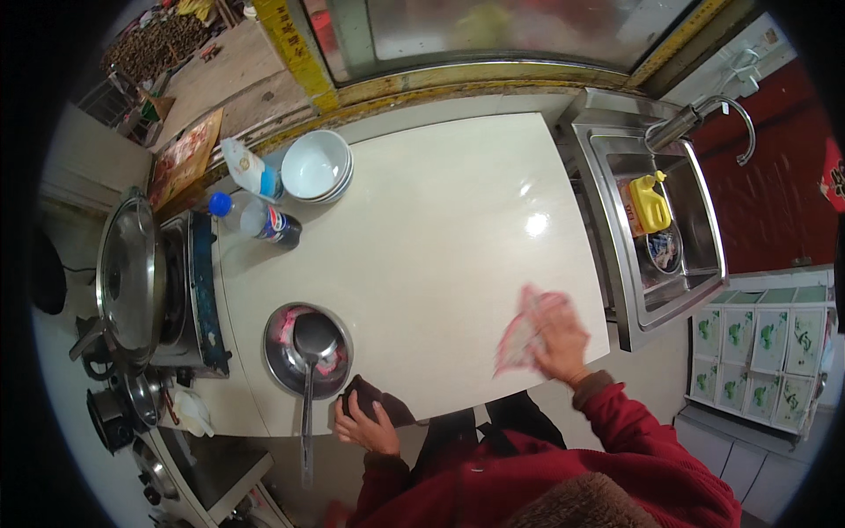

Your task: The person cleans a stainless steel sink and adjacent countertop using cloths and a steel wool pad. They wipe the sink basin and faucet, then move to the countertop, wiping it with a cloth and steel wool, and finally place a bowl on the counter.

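Note:
My right hand (561,343) presses a pink-and-white cloth (521,336), blurred, against the light countertop (436,244) near its right front corner. At the front edge my left hand (366,422) has its fingers curled on a dark brown item (393,406), perhaps a cloth or pouch. Just left of that hand stands a metal bowl (274,350); a ladle (307,396) rests in it, its handle sticking out over the front edge, with something pink and white inside the bowl.
Stacked white bowls (317,165), a cola bottle (257,221) and a white-and-blue packet (247,168) stand back left. A lidded pan (129,284) sits on a gas stove (208,297) at left. To the right, a steel sink (627,317) holds a yellow jug (650,204) below a faucet (673,129).

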`<action>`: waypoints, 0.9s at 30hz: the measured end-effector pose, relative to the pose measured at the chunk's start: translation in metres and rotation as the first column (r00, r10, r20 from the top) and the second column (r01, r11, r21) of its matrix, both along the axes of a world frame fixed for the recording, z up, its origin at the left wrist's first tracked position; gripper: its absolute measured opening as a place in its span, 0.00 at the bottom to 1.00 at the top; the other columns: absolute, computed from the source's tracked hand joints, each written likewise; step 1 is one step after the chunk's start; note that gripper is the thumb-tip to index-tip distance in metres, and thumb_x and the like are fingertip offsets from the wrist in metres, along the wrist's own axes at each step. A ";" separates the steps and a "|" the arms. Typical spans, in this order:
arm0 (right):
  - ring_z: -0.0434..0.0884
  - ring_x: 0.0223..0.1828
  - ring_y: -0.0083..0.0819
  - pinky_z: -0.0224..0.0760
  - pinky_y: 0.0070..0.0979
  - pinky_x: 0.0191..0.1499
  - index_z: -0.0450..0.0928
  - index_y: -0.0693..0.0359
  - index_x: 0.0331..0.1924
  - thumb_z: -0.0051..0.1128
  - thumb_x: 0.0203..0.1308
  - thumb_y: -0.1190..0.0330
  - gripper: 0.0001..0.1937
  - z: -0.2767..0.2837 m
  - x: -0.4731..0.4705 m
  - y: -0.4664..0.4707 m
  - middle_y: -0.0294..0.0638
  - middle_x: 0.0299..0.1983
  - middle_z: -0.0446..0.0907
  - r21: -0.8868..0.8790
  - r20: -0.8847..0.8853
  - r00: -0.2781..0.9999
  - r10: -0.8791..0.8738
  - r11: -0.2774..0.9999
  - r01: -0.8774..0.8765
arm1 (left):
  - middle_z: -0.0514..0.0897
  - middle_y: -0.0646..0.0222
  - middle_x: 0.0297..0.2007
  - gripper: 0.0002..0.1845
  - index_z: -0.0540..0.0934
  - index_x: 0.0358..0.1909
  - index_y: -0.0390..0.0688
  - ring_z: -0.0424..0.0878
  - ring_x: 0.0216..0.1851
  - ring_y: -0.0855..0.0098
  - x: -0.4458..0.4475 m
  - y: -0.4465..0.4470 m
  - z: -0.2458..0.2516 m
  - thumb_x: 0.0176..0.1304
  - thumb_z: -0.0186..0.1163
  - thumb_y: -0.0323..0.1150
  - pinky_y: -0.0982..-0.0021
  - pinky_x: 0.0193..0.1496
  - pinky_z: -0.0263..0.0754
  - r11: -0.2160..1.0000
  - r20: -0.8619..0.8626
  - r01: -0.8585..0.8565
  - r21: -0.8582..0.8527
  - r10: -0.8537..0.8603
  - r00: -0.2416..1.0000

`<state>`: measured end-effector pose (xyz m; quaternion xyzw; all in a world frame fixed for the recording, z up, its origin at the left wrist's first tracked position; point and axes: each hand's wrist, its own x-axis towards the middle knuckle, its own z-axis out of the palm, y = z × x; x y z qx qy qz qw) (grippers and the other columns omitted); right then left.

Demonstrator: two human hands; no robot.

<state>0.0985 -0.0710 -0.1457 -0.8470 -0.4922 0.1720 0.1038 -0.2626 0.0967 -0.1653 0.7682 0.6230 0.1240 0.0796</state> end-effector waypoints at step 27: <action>0.56 0.80 0.51 0.39 0.53 0.80 0.64 0.60 0.75 0.53 0.69 0.50 0.35 -0.026 0.096 0.215 0.53 0.77 0.62 0.353 0.288 0.929 -0.231 0.928 0.121 | 0.58 0.49 0.75 0.40 0.62 0.76 0.43 0.55 0.75 0.46 0.180 0.139 0.051 0.70 0.64 0.51 0.51 0.77 0.49 0.979 0.668 0.154 -0.132 -0.027 0.744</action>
